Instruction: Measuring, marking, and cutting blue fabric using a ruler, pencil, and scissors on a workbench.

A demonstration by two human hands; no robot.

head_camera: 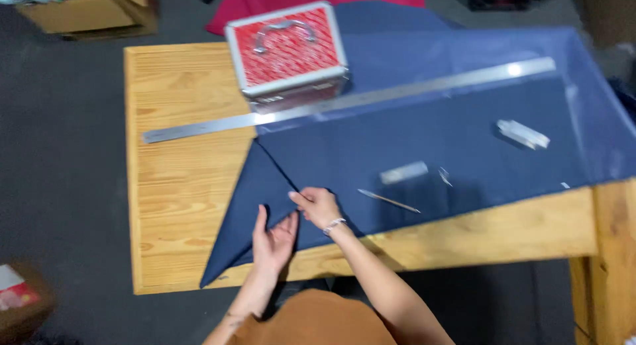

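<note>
Both hands lie open on smooth navy cloth, left hand flat, right hand pressing its triangular fold.

Dim indoor light, with the whole frame softly blurred. Glare spots the far end of the metal ruler, and the floor falls dark

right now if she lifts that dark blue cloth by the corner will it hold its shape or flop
The dark blue cloth would probably flop: it lies folded flat under both hands and drapes past the wooden table. It looks thin, so likely light. The long metal ruler and red case resting on it may drag along.
</note>
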